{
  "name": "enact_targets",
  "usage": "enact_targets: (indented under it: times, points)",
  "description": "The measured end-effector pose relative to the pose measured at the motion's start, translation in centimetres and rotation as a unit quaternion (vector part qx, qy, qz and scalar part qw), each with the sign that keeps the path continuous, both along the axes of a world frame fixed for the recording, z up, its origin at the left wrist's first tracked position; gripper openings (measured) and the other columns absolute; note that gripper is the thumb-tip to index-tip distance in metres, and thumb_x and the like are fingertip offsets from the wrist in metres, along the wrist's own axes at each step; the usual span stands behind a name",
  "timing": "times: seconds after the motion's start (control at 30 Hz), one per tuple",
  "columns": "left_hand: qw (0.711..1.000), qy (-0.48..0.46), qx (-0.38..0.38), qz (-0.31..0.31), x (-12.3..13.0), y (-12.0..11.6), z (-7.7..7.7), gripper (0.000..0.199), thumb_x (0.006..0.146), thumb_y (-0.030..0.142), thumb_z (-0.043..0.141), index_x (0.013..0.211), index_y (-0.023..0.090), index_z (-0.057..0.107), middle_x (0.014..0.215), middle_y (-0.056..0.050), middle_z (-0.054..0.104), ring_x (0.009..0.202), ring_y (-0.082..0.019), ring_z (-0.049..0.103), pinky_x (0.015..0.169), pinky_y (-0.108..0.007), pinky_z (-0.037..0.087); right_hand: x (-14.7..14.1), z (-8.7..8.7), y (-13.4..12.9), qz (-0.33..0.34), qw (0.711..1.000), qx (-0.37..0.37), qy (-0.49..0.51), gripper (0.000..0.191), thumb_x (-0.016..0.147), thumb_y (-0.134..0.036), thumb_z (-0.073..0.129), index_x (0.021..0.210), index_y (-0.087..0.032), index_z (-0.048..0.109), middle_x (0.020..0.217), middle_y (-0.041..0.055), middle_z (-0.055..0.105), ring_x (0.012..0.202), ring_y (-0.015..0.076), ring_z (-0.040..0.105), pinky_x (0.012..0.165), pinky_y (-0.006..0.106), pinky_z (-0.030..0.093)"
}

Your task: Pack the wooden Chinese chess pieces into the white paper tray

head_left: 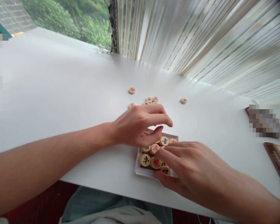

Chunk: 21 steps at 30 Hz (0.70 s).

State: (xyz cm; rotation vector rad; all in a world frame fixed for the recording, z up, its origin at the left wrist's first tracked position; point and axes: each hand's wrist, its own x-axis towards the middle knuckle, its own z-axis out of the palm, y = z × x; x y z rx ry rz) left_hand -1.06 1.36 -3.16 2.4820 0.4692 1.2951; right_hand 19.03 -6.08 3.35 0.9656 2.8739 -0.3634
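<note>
A shallow white-edged box [137, 169] stands near the table's front edge, with round wooden Chinese chess pieces [145, 160] packed inside in stacks. Their faces carry red or black characters. My left hand [142, 124] hovers over the box's back left corner, thumb and fingers apart with nothing between them. Reaching in from the right, my right hand [189, 165] covers that side of the box. Its index fingertip is at a red-marked piece [156, 163], and its thumb lies by the front rim, below a black-marked piece [165, 171]. Its other fingertips are partly hidden.
Beyond my left hand, several loose pieces [149, 99] lie in a group on the white table [60, 93]. One piece [132, 90] sits farther back, another [183, 100] off to the right. Brown printed items [278, 161] lie at the right edge. A striped curtain [177, 34] borders the back.
</note>
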Motion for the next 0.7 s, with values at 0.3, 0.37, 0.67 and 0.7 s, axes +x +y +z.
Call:
enact_targets:
  times: [0.3,0.37,0.67,0.7]
  points:
    - [1.0,0.009,-0.01,0.013,-0.08,-0.14,-0.02,0.023,0.091,0.006,0.058,0.103,0.016,0.075,0.102,-0.007,0.077,0.089,-0.017,0.074,0.076,-0.027,0.06,-0.19,-0.79,-0.71,0.014,0.996,0.092,0.011,0.015,0.081,-0.004,0.072,0.085,-0.018,0.067,0.07,-0.0005,0.069,0.057,0.0215,0.067,0.051,0.036,0.032]
    - [1.0,0.014,-0.013,0.017,-0.11,-0.16,-0.04,0.023,0.091,0.007,0.058,0.103,0.017,0.075,0.102,-0.006,0.077,0.089,-0.016,0.074,0.076,-0.026,0.059,-0.06,-0.68,-0.75,0.005,0.995,0.097,0.009,0.012,0.083,-0.006,0.07,0.086,-0.018,0.068,0.069,-0.0002,0.069,0.055,0.0213,0.067,0.051,0.036,0.03]
    - [0.999,0.021,-0.014,0.02,-0.16,-0.16,-0.01,0.023,0.09,0.007,0.059,0.103,0.017,0.076,0.101,-0.006,0.077,0.088,-0.016,0.074,0.075,-0.026,0.059,0.13,-0.9,-0.69,-0.006,0.995,0.097,0.002,0.011,0.083,-0.015,0.076,0.081,-0.019,0.066,0.065,-0.0009,0.069,0.049,0.0204,0.065,0.049,0.037,0.023]
    - [1.0,0.02,-0.013,0.018,-0.15,-0.16,0.01,0.024,0.09,0.007,0.059,0.103,0.017,0.076,0.1,-0.006,0.077,0.087,-0.016,0.074,0.074,-0.026,0.059,0.13,-0.96,-0.7,-0.004,0.995,0.098,0.002,0.01,0.084,-0.014,0.075,0.081,-0.019,0.066,0.064,-0.001,0.069,0.049,0.0204,0.065,0.049,0.037,0.023]
